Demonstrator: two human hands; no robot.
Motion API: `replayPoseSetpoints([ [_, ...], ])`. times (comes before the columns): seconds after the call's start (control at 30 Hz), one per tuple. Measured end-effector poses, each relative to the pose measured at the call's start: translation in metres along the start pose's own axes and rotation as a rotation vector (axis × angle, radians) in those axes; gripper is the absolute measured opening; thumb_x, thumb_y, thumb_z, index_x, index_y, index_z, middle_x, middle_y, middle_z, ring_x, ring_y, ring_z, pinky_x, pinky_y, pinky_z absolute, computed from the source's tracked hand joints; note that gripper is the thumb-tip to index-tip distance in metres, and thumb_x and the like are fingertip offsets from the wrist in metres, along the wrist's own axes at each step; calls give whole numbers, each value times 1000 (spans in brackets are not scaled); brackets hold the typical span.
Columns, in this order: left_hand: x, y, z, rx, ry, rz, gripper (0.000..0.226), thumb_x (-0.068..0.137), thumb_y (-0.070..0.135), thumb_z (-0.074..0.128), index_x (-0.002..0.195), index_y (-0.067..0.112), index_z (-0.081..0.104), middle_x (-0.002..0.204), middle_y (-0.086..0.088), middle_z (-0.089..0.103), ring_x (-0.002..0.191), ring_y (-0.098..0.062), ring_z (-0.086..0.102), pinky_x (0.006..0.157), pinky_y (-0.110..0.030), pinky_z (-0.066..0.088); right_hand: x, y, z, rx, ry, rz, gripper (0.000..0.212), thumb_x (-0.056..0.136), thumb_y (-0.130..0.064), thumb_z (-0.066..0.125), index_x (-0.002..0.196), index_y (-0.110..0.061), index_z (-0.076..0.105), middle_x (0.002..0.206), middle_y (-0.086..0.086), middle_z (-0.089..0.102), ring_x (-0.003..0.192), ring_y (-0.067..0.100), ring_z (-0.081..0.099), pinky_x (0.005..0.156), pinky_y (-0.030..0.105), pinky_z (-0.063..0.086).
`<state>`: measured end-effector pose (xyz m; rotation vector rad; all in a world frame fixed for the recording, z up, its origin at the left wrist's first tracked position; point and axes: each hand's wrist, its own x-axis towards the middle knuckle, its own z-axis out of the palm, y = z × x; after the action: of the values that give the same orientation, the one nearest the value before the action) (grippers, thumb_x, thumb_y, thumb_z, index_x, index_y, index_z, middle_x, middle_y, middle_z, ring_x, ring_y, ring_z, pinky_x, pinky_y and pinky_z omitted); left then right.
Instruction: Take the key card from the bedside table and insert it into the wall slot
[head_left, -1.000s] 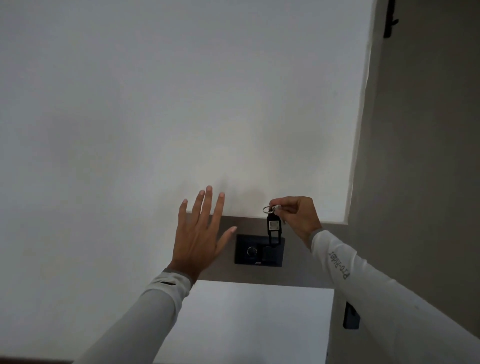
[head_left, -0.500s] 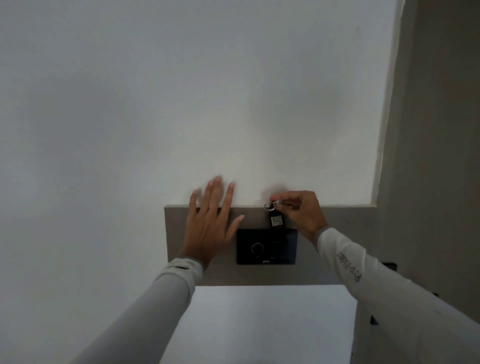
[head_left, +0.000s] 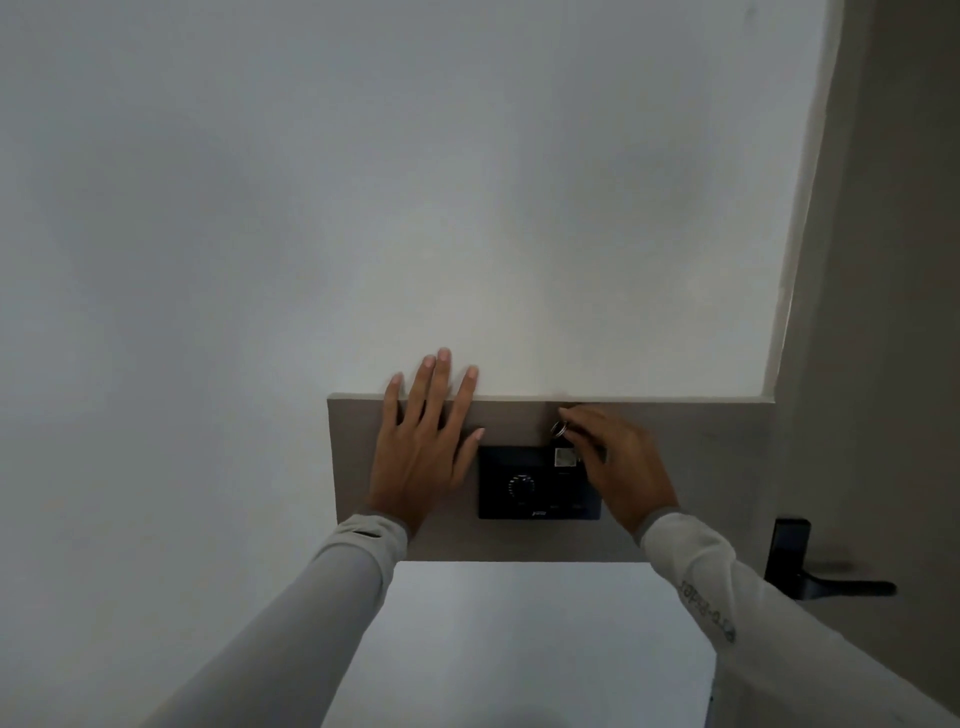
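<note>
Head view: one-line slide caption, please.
Right hand pushes ringed black key tag into black wall panel; left hand lies flat beside it.

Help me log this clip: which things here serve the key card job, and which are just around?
In use:
key card with key ring
black wall panel
right hand, pinching the card
left hand, flat on the grey board

Just around:
door handle

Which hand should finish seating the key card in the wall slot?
Right. The right hand already pinches the key card by its ring at the top right of the black wall slot panel. The left hand lies flat and open on the grey board beside the panel, holding nothing.
</note>
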<state>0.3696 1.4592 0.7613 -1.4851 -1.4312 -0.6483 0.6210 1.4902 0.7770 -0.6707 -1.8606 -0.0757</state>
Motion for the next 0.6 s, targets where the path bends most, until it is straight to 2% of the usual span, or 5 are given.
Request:
replayPoseSetpoints([
  [0.13, -8, 0, -6, 13, -26, -11, 67, 111, 50, 37, 165, 10, 32, 171, -26, 31, 158, -42, 33, 122, -65, 39, 3, -3, -7, -367, -16, -306, 26, 77, 10, 73, 103, 5, 74, 101, 17, 76, 94, 36, 71, 85, 40, 58],
  [0.23, -17, 2, -8, 6, -24, -34, 69, 110, 51, 39, 164, 9, 34, 170, -27, 33, 158, -42, 34, 121, -64, 40, -4, -5, -5, -458, 23, -370, 24, 79, 6, 69, 103, 6, 73, 102, 18, 75, 96, 36, 70, 85, 43, 59],
  [0.37, -24, 7, -17, -31, -80, -67, 71, 107, 52, 37, 165, 11, 34, 171, -24, 33, 159, -39, 33, 123, -61, 40, -11, -8, 0, -603, -120, -392, 25, 81, -1, 66, 105, -2, 72, 106, 11, 75, 101, 29, 69, 96, 37, 56],
  [0.5, -31, 10, -34, -46, -98, -69, 74, 107, 55, 34, 165, 11, 32, 173, -24, 29, 160, -39, 30, 124, -63, 39, -4, -18, -14, -638, -257, -335, 26, 81, -2, 64, 105, -6, 71, 106, 10, 75, 99, 29, 68, 93, 37, 55],
  [0.6, -22, 2, -64, -31, -106, -51, 78, 107, 61, 31, 167, 13, 28, 174, -23, 24, 162, -40, 23, 126, -65, 35, 1, -35, -28, -585, -365, -180, 42, 98, -20, 50, 137, -7, 54, 142, 17, 56, 129, 34, 53, 109, 43, 43],
])
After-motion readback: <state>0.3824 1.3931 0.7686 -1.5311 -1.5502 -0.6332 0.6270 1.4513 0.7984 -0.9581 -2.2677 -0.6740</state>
